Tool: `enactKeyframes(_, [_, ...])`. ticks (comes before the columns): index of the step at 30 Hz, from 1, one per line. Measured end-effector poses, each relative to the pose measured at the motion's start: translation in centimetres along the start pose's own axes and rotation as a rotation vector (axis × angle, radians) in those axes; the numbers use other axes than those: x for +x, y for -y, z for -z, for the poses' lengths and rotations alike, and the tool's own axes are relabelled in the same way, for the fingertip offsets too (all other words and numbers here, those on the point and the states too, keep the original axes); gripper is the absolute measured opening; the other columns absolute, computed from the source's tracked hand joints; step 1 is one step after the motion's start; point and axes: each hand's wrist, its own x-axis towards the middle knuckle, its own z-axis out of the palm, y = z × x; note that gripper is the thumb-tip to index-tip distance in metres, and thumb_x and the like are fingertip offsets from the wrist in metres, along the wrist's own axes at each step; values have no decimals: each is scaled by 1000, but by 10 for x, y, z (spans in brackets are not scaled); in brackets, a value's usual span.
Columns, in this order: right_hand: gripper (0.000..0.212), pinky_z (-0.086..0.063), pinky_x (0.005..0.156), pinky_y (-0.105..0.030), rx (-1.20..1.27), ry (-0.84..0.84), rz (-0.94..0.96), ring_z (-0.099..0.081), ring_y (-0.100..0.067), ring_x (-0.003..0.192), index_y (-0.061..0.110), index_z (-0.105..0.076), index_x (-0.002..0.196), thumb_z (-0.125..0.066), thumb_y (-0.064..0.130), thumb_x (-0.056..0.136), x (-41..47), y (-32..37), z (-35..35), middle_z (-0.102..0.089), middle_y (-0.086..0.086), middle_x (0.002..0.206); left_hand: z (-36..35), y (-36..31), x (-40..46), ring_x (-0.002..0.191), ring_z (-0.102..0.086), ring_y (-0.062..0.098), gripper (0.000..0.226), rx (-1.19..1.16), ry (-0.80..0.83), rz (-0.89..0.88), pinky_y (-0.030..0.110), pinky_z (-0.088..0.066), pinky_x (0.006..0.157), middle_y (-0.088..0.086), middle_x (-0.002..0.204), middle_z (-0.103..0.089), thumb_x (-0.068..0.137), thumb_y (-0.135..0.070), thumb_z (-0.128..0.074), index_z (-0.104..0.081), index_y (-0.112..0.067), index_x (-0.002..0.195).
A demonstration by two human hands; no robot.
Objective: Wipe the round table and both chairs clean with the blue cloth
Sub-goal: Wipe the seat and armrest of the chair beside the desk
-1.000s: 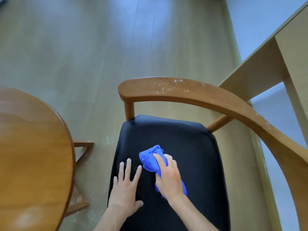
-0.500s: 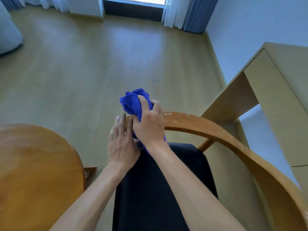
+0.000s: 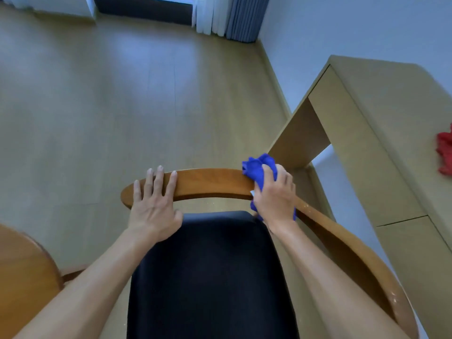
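A wooden chair with a curved backrest rail (image 3: 208, 182) and a black seat (image 3: 210, 277) stands right below me. My right hand (image 3: 276, 196) grips the crumpled blue cloth (image 3: 258, 168) and presses it on the rail right of its middle. My left hand (image 3: 154, 201) rests flat on the rail's left end, fingers straight over the top. White specks dot the rail to the right of the cloth (image 3: 307, 206). The round wooden table (image 3: 22, 277) shows its edge at the lower left.
A light wooden desk (image 3: 381, 148) stands at the right, close to the chair's back, with a red cloth (image 3: 445, 152) on it. Open wooden floor (image 3: 110, 106) stretches ahead to curtains (image 3: 230, 18) at the far wall.
Both hands rose from the black seat to the backrest rail. The right hand then slid the cloth rightward along the rail, and the left hand settled flat on its left end.
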Motion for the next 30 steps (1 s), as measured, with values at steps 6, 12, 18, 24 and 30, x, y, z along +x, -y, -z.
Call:
enactKeyframes(6, [28,-43,77,-52,-184,-11,-408,-54,-48,88,-2,-61,100,-74,8,77,-49,-102,39,-57,-33,104,-5,-24,13,138,32,38,97,45,9,-13,58,14,113,17,151,33,85,-49,-40,31,-18,143])
enactKeyframes(12, [45,-50,82,-46,84,-121,-157,-56,-39,98,7,-60,118,-72,27,79,4,23,-8,-56,-22,119,-11,-23,16,139,30,35,105,37,-23,-7,55,19,109,15,152,30,80,-50,-50,26,-19,146])
enactKeyframes(18, [44,-47,72,-35,-13,75,119,-57,-27,83,24,-63,116,-66,47,78,28,62,-11,-60,-10,110,-13,-21,19,143,20,35,108,65,-9,1,49,25,107,16,157,16,73,-47,-62,7,-20,152])
enactKeyframes(24, [29,-40,87,-40,-129,253,-196,-48,-35,103,6,-54,109,-50,28,92,0,-47,32,-53,-18,114,-15,-21,21,143,18,35,112,89,4,17,56,10,112,16,157,14,71,-48,-67,5,-20,152])
enactKeyframes(30, [52,-29,108,-41,-106,556,-378,-33,-32,135,4,-41,135,-40,37,96,-42,-129,110,-13,-13,160,2,-50,13,143,17,38,103,91,79,142,60,1,114,18,156,17,78,-40,-61,7,-12,150])
